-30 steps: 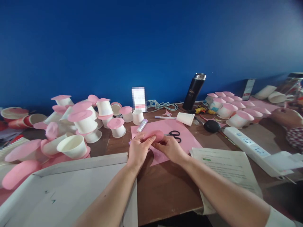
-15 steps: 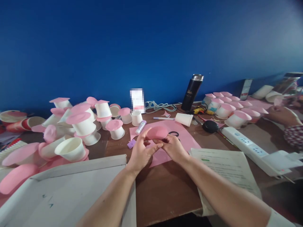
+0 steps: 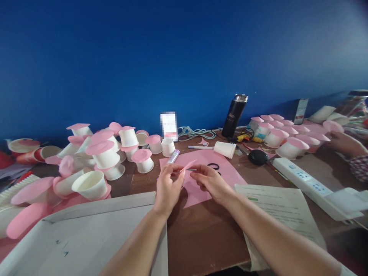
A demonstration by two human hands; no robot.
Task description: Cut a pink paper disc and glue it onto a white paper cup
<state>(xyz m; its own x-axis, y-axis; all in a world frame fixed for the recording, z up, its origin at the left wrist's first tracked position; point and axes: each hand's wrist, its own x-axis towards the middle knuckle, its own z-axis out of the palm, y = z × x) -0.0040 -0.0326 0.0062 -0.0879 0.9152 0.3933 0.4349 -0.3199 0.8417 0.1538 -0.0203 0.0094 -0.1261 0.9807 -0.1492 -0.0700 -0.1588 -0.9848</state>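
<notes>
My left hand (image 3: 169, 188) pinches a pink paper disc (image 3: 189, 165), which shows nearly edge-on. Just to its right, my right hand (image 3: 211, 180) has its fingers bent and closed; what they hold, if anything, I cannot make out. A thin dark strip shows between the hands, perhaps part of the scissors (image 3: 213, 166), whose black handles appear behind my right hand. Under both hands lies a pink paper sheet (image 3: 232, 176). A glue stick (image 3: 173, 156) rests at the sheet's left edge. Close behind are an upside-down paper cup (image 3: 168, 148) and a cup on its side (image 3: 225, 149).
Paper cups with pink discs (image 3: 103, 155) crowd the left; more stand in rows (image 3: 276, 136) at right. A white box lid (image 3: 109, 234), printed pages (image 3: 276, 211), a power strip (image 3: 304, 178) and a black flask (image 3: 234, 117) surround the work. Another person's hand (image 3: 347, 145) is far right.
The pink disc has turned from showing its face to nearly edge-on. My right hand has shifted slightly away from it. The view has tilted slightly, and the other person's hand now shows a pink disc beside it.
</notes>
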